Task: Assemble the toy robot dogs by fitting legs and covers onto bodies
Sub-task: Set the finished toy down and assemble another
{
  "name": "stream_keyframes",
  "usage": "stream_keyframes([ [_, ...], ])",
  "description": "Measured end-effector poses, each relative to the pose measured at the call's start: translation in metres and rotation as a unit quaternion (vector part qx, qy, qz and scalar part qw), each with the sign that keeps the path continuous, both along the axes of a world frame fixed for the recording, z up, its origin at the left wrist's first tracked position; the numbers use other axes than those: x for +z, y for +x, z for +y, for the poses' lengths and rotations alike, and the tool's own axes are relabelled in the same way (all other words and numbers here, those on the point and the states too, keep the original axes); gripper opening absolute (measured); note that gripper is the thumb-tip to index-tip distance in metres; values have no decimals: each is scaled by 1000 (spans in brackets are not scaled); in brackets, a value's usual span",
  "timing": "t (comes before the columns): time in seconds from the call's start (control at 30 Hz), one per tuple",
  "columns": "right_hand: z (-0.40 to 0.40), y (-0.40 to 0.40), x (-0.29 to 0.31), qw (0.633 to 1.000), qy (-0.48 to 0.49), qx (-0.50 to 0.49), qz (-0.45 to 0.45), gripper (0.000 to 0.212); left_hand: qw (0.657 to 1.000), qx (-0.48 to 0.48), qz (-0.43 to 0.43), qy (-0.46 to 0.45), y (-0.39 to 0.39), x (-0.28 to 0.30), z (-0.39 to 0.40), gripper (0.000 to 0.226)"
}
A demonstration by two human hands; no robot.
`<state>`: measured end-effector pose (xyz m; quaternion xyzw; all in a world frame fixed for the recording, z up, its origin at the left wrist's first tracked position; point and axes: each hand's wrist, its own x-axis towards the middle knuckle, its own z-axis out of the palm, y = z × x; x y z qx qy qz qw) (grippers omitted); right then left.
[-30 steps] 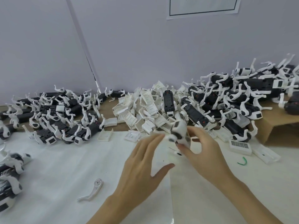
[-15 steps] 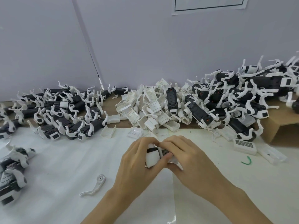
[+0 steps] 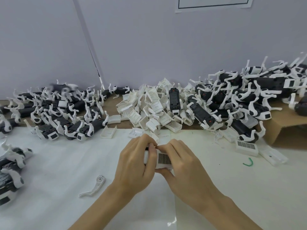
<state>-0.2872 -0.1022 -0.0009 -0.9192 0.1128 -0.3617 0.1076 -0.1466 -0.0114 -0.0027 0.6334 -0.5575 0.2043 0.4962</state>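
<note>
Both hands newly closed together, left (image 3: 134,165) and right (image 3: 181,165), gripping white toy body (image 3: 163,159) between them (grille up).

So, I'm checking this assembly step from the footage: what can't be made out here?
Head view only:
- Toy body held between both hands: the left hand and right hand cover most of it, so whether the cover is seated cannot be told.
- Paper on the wall: cut off by the top edge.
- Toy dogs at far left: cut by the left edge.
- Back of the left pile: blurred.
</note>
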Motion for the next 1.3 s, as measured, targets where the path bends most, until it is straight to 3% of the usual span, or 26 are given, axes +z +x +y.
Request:
stream_keyframes([
  [0.2,3,1,-1,1000,-16,-9,2,40,1000,-4,5,8,0,3,2,27],
  [0.5,-1,0,-1,1000,-18,19,-10,33,998,-15,-57,-25,4,-4,1,25],
  [0.67,-15,-5,0,996,42,73,3,46,991,-19,-127,-19,5,-10,-1,36],
  [0.77,-15,-3,1,993,76,83,18,46,993,-12,-120,-19,5,-8,-4,21],
  [0.9,-11,-1,6,993,100,61,9,36,994,-12,-104,-18,8,-2,-3,26],
  [1.0,-8,-4,7,994,97,56,7,36,992,-20,-124,-16,6,1,-2,15],
  [1.3,-7,-5,7,997,66,47,-2,37,991,-13,-134,-24,8,0,-3,25],
])
